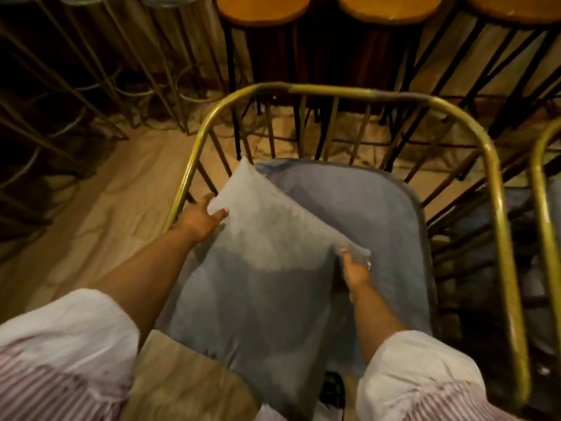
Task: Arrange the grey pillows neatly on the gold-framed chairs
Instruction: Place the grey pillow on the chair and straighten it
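Hands grip a grey pillow point(258, 287) from both sides above the gold-framed chair point(494, 189): the left hand point(198, 218) is clamped on its upper left edge with the thumb on top, and the right hand point(355, 268) pinches its right corner. The pillow is tilted, its far corner pointing toward the curved backrest, and it covers the left part of the grey seat cushion point(379, 214). Round wooden stools point(264, 7) stand beyond the chair, and a second gold frame point(543, 189) shows just beside it at the right edge.
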Motion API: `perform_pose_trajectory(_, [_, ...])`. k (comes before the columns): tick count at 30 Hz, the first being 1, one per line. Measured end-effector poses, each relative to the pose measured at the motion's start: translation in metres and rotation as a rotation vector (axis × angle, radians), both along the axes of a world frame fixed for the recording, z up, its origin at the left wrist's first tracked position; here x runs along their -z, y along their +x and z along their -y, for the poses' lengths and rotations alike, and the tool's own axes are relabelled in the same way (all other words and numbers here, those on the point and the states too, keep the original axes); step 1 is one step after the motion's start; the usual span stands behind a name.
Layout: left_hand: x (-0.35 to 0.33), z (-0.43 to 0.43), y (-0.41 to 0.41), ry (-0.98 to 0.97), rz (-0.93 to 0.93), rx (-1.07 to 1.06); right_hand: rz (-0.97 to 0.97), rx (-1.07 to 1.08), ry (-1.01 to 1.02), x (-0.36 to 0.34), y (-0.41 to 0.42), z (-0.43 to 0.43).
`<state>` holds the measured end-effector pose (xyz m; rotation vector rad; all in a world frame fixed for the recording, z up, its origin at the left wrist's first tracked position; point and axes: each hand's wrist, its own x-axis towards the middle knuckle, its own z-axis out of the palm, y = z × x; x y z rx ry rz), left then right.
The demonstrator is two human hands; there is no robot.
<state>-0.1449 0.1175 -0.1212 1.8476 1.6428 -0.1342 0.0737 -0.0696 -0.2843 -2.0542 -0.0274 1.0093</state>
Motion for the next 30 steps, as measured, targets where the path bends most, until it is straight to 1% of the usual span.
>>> perform_pose_trajectory(1, [0.011,-0.007,-0.004,-0.028,-0.033,-0.004,-0.04,0.047,0.004,0.004,-0.005,0.002])
perform_pose_trajectory(3, [0.03,-0.016,-0.012,-0.091,-0.077,-0.004,-0.053,0.142,-0.003,0.017,-0.011,0.008])
perform_pose_trajectory(4, [0.038,-0.019,-0.016,-0.129,-0.067,-0.016,-0.07,0.189,-0.009,0.019,-0.013,0.011])
perform_pose_trajectory(6, [0.052,-0.021,-0.023,-0.185,0.022,-0.082,-0.131,0.279,0.023,0.034,-0.015,0.019])
perform_pose_trajectory(7, [0.058,-0.021,-0.025,-0.194,0.072,-0.12,-0.162,0.296,0.036,0.038,-0.017,0.025])
perform_pose_trajectory(9, [0.066,-0.019,-0.028,-0.203,0.095,-0.215,-0.283,0.305,0.071,0.044,-0.028,0.039])
perform_pose_trajectory(11, [0.07,-0.017,-0.028,-0.214,0.038,-0.312,-0.386,0.25,0.155,0.038,-0.039,0.051])
perform_pose_trajectory(12, [0.071,-0.016,-0.027,-0.211,0.007,-0.335,-0.398,0.218,0.179,0.036,-0.04,0.055])
perform_pose_trajectory(15, [0.071,-0.017,-0.025,-0.207,0.013,-0.338,-0.324,0.129,0.221,0.02,-0.033,0.052])
perform_pose_trajectory(17, [0.069,-0.015,-0.023,-0.228,0.054,-0.332,-0.217,0.093,0.224,0.008,-0.018,0.048])
perform_pose_trajectory(20, [0.065,-0.004,-0.012,-0.282,0.159,-0.342,-0.093,0.052,0.222,-0.014,0.018,0.041])
perform_pose_trajectory(23, [0.07,0.012,0.006,-0.314,0.294,-0.361,-0.016,-0.021,0.203,-0.037,0.057,0.041])
perform_pose_trajectory(25, [0.078,0.021,0.017,-0.335,0.366,-0.361,0.002,-0.042,0.186,-0.043,0.075,0.045])
perform_pose_trajectory(27, [0.091,0.03,0.025,-0.347,0.43,-0.355,-0.021,-0.021,0.181,-0.037,0.087,0.052])
perform_pose_trajectory(30, [0.114,0.044,0.027,-0.346,0.455,-0.363,-0.068,-0.01,0.195,-0.023,0.094,0.063])
